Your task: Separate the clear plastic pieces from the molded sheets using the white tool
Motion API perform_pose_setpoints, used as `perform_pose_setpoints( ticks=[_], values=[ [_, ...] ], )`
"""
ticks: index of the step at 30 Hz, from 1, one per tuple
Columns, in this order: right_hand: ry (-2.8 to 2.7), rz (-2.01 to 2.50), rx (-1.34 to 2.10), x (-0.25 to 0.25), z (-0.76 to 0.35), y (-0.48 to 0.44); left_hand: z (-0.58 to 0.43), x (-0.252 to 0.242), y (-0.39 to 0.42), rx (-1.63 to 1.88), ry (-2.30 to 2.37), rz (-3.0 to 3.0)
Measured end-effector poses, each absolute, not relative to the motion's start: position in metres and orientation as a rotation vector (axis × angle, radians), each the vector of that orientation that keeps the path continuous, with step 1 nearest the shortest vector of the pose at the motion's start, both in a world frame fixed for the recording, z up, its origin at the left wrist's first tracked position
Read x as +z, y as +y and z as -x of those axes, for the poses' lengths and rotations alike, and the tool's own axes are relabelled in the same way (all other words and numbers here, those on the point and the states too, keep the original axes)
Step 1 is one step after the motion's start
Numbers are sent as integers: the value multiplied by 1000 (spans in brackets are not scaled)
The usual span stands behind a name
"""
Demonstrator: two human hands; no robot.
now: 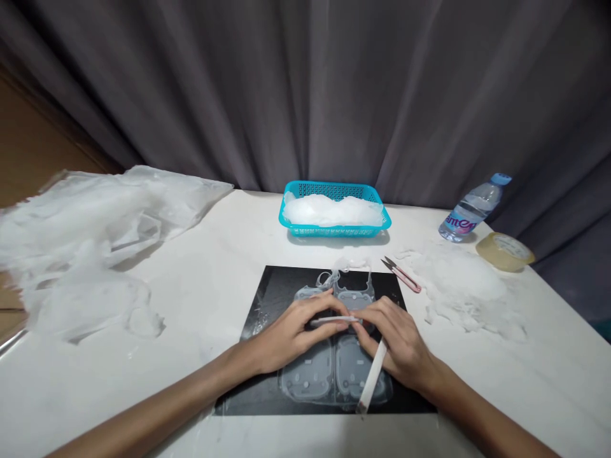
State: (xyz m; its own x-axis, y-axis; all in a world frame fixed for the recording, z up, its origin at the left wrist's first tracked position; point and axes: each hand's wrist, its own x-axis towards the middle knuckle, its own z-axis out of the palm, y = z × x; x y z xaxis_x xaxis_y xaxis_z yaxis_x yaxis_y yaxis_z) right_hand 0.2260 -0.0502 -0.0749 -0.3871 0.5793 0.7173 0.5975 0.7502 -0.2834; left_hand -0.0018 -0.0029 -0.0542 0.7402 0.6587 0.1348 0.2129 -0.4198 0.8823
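Observation:
Over the black mat [265, 302], my left hand [305, 321] pinches the left end of a thin whitish flat piece [329, 319], seen almost edge-on. My right hand [394, 337] grips its other end between thumb and fingers. Tucked in the right hand too is a slim white stick [372, 375], its dark-tipped end slanting down toward the mat's front edge. Its exact kind is unclear. Beneath both hands lies a translucent moulded sheet [308, 369] with rounded panels, partly hidden by them. Thin torn strips [365, 264] curl at its far edge.
Behind the mat stands a blue basket [334, 232] holding white translucent pieces. Pink-handled thread snips [403, 277] lie right of the mat, beside a heap of clear scraps [470, 280]. A water bottle [470, 210] and tape roll [506, 251] stand farther right. Crumpled plastic sheeting [105, 216] covers the left.

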Motion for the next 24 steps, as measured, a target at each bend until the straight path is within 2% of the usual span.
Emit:
perform_pose_setpoints(
  ticks=[10,24],
  values=[
    [-2185,1060,-93,-77,-225,-48,4,-56,7,584,702,-1849],
    [-2153,1010,-188,-78,-224,-57,8,-54,-6,582,680,-1966]
  ],
)
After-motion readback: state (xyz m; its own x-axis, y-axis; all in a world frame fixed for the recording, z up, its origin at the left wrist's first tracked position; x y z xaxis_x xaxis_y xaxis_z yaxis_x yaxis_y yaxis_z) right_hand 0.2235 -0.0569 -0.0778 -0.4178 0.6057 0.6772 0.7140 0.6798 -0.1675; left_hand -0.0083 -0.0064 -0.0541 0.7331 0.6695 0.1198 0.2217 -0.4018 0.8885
